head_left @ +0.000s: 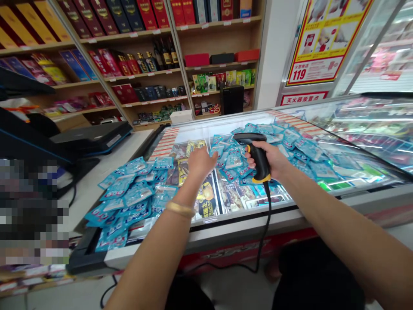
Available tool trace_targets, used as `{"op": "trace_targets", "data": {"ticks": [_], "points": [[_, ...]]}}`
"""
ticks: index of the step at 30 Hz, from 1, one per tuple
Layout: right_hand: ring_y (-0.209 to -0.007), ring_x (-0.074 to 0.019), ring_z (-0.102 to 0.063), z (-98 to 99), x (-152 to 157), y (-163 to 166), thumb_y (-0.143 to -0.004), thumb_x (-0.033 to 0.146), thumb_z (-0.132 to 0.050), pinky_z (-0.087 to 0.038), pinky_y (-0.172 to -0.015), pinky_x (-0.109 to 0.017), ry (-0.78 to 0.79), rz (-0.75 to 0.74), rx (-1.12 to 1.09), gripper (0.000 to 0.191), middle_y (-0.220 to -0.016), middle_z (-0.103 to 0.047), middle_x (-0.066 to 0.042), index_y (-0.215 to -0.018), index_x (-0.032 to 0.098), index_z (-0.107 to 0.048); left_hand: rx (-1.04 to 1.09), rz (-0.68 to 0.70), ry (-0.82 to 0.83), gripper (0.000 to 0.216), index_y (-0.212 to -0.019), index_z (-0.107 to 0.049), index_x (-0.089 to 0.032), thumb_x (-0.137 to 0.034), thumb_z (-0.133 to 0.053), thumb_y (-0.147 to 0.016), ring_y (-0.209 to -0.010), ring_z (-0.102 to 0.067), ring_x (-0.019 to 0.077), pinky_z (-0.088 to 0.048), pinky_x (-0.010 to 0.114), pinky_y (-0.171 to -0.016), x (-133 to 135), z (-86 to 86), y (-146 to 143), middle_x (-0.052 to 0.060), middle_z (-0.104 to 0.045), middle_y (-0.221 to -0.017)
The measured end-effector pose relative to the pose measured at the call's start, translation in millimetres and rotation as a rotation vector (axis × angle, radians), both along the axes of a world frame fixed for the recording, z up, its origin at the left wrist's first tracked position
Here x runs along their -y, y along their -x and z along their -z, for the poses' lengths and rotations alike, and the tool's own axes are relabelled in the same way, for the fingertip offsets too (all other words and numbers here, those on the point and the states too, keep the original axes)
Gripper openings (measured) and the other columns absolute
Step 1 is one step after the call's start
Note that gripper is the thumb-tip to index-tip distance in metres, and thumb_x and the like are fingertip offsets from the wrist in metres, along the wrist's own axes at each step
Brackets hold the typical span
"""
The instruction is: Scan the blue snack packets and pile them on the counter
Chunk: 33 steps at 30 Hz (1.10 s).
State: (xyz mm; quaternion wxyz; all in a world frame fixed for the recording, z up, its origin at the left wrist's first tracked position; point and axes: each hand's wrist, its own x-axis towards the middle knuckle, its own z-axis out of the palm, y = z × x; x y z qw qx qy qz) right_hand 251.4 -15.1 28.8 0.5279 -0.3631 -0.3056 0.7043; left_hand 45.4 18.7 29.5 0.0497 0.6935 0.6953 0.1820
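1. Far L: dark screen (pixel 22 129), partly cut off by the edge of view, w/ a flat black box (pixel 93 137) beside it on a pale counter (pixel 124 148).
2. Behind, L to mid: wooden shelves (pixel 209 38) w/ boxes, bottles & small packs. White box (pixel 181 116) sits in front of them.
3. L end of freezer (pixel 226 228): heap of blue packets (pixel 135 193), overlapping, some near the front edge.
4. Nr the middle: person's L grip (pixel 199 165), bare hand, gold-colored bracelet (pixel 180 209) at the wrist. It's over the packs, thumb out to the R; other fingers mostly hidden, so can't tell how far open it is or if it has hold of anything.
5. Below L grip: yellow packs (pixel 206 198), btwn the blue heaps.
6. R of that: 2nd blue heap (pixel 234 160), spread behind & both sides of the scanner.
7. Scanner (pixel 258 157), black w/ yellow trim, upright, head pointing L. R grip (pixel 269 157) is closed firmly round its handle. Black cord (pixel 265 228) hangs from the handle, down past the freezer's front.
8. Back R: red-yellow poster (pixel 329 38) w/ "119", small sign (pixel 303 98) below.
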Motion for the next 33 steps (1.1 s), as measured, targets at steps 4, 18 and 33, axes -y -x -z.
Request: {"op": "trace_targets", "data": {"ticks": [4, 18, 33], "points": [[-0.05, -0.0112, -0.048, 5.9, -4.7, 0.5, -0.084, 0.03, -0.061, -0.043, -0.042, -0.02, -0.009, -0.038, -0.011, 0.014, -0.063, -0.057, -0.003, -0.081, 0.016, -0.06, -0.067, -0.172, 0.05, 0.063, -0.126, -0.063, -0.008, -0.059, -0.042, -0.093, -0.132, -0.05, 0.0408, -0.04, 0.051, -0.106, -12.9, 15.0, -4.2, 0.026, -0.058, -0.135], [-0.05, -0.0101, -0.048, 4.1, 14.2, 8.7, -0.085, 0.029, -0.058, -0.042, -0.044, -0.02, -0.012, -0.079, 0.058, 0.015, -0.064, -0.056, -0.002, -0.083, 0.014, -0.061, 0.142, -0.146, 0.13, 0.062, -0.131, -0.053, -0.016, -0.043, -0.073, -0.079, -0.122, -0.062, 0.0312, -0.047, 0.037, -0.096, -23.2, 20.5, 10.0, 0.017, -0.066, -0.131], [-0.05, -0.0098, -0.048, 9.4, 17.6, 7.6, -0.079, 0.034, -0.065, -0.043, -0.044, -0.02, -0.054, -0.135, 0.027, 0.02, -0.066, -0.058, -0.001, -0.086, 0.016, -0.063, 0.366, 0.108, -0.143, 0.022, -0.104, -0.065, -0.017, -0.03, -0.053, -0.09, -0.1, -0.067, 0.0247, -0.05, 0.034, -0.089, -14.1, 26.9, 12.0, 0.009, -0.072, -0.103]]}}
